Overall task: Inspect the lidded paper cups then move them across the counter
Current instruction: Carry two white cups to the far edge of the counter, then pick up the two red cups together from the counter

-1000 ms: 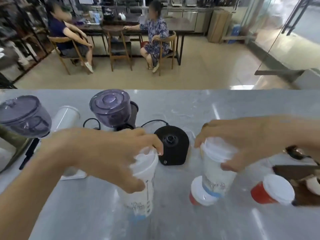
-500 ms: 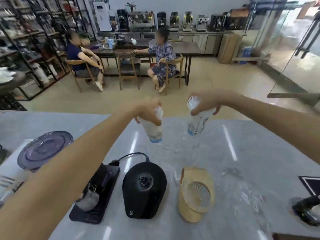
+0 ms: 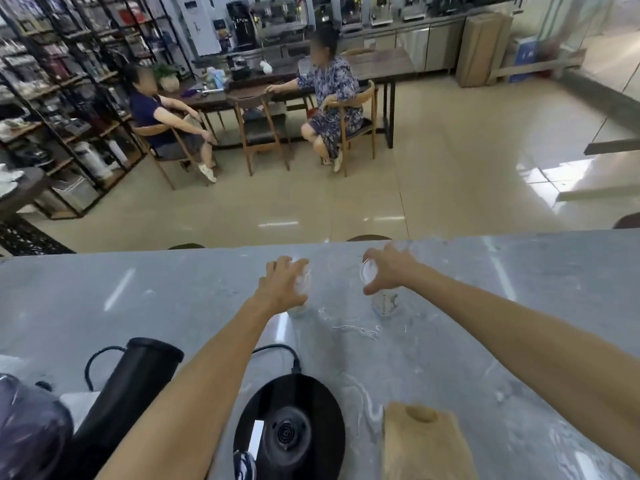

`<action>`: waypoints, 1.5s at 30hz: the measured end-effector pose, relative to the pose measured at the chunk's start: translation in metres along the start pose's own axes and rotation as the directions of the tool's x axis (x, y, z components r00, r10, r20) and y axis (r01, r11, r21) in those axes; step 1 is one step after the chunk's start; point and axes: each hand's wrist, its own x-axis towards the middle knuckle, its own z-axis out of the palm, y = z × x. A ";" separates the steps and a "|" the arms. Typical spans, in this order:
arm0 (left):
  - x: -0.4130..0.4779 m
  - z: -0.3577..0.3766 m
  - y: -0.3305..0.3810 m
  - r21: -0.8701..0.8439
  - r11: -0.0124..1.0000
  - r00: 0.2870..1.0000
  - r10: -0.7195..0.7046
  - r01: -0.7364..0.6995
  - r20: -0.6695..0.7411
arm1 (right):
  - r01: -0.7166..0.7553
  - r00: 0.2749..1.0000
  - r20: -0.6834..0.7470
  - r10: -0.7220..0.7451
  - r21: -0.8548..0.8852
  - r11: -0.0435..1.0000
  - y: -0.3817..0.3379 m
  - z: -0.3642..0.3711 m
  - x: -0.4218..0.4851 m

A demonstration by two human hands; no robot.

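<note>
Two white lidded paper cups stand upright near the far edge of the grey marble counter (image 3: 519,306), a short gap between them. My left hand (image 3: 282,284) reaches far forward and curls over the lid of the left cup (image 3: 300,308); only that cup's lower part shows. The fingers and thumb of my right hand (image 3: 389,270) wrap the lid and rim of the right cup (image 3: 384,303), which has blue print near its bottom. Both cups' bases seem to rest on the counter.
Close to me sit a round black appliance base (image 3: 287,427) with a cord, a black cylinder (image 3: 128,386), a purple-tinted jar (image 3: 27,431) and a tan dripper stand (image 3: 426,445). Beyond the counter, two people sit at a wooden table (image 3: 374,65).
Both hands carried the cups from close to me up and forward, then set them down near the counter's far edge. The red cups have dropped out of view.
</note>
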 end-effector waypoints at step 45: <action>-0.504 0.102 0.070 -0.095 0.982 0.984 0.171 -0.165 0.059 | -0.314 0.930 -0.139 0.341 0.185 0.931 0.057 0.198 -0.540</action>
